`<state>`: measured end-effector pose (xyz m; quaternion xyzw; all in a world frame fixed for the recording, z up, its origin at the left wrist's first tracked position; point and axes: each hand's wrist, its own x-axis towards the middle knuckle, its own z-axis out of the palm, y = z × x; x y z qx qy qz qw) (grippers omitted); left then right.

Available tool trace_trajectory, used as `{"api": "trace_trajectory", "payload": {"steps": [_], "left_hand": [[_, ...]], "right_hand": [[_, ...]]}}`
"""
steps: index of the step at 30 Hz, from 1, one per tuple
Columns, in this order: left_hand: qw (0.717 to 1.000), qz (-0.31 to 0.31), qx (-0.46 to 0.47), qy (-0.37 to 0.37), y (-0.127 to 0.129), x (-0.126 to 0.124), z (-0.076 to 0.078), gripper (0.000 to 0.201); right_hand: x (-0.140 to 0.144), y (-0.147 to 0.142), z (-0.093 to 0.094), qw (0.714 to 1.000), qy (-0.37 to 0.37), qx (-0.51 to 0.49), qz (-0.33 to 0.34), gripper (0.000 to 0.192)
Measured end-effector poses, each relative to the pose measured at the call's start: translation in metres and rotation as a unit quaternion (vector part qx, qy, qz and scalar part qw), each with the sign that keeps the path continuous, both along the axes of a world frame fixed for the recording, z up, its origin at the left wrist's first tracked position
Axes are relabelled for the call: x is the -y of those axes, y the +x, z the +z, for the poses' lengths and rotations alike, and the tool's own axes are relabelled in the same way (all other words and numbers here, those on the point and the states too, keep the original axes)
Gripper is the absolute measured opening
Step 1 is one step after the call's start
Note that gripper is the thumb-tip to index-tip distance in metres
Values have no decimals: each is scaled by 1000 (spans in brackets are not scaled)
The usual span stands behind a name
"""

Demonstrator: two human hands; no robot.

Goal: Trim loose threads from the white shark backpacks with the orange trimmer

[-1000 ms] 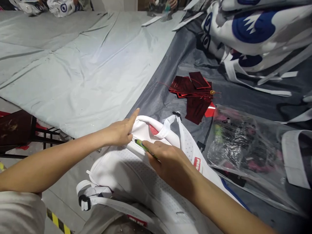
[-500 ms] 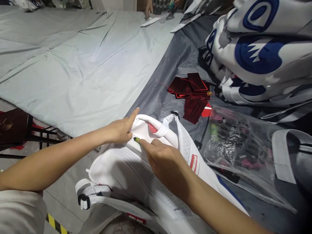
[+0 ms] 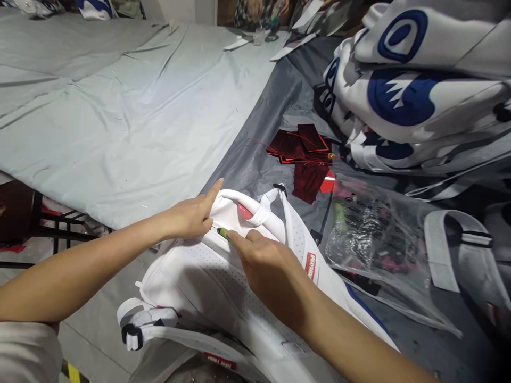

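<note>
The white backpack (image 3: 223, 282) lies at 6 o'clock on the bench (image 3: 120, 122), soft, light mesh that gives under touch. The left hand (image 3: 191, 215) pinches its top edge; the right hand (image 3: 271, 271) grips what looks like a green pen (image 3: 223, 234) at the seam.

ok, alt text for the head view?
Two bare hands work on a white backpack: left hand pinches its top edge, right hand holds a green tool there. Red foil tags and a clear plastic bag lie beyond.

No legible text on labels
</note>
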<state>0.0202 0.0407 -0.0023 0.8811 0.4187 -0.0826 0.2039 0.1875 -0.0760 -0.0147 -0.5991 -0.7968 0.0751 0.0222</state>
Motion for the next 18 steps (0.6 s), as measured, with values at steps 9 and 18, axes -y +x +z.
{"api": "trace_trajectory", "payload": {"steps": [9,18], "left_hand": [[1000,-12,18,18,-4,0,-6,90],[1000,-19,-6,-23,-3,-4,2,100]], "right_hand": [[1,-6,-7,1000,12,-22,-16,42],[9,-1,-8,997,-4,-66,-47,36]]}}
